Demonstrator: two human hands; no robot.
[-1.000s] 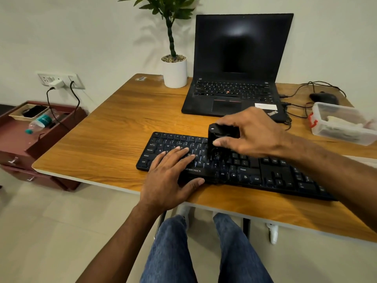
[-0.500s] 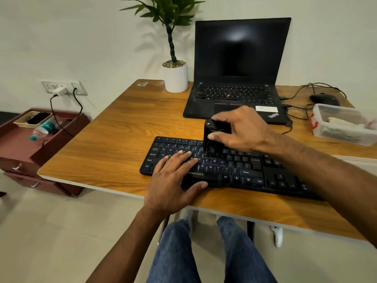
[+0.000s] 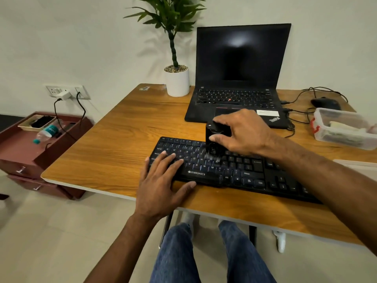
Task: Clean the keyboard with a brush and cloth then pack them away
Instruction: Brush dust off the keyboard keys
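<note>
A black Zebronics keyboard (image 3: pixel 240 172) lies near the front edge of the wooden desk (image 3: pixel 114 152). My right hand (image 3: pixel 242 133) grips a black brush (image 3: pixel 213 139) from above, its blurred bristles touching the keys in the keyboard's middle rows. My left hand (image 3: pixel 163 180) lies flat on the keyboard's left end, fingers spread over the keys and thumb along the front edge. No cloth can be made out for certain; something pale lies inside the clear box (image 3: pixel 344 129).
An open black laptop (image 3: pixel 238 78) stands behind the keyboard, a potted plant (image 3: pixel 176 78) to its left. A mouse (image 3: pixel 325 103) and cables lie at the back right by the clear box. A red drawer unit (image 3: pixel 38 144) stands on the floor at left.
The brush in my right hand has shifted slightly left and away across the keys. The camera has tilted down a little. My left hand stays on the keyboard's left end.
</note>
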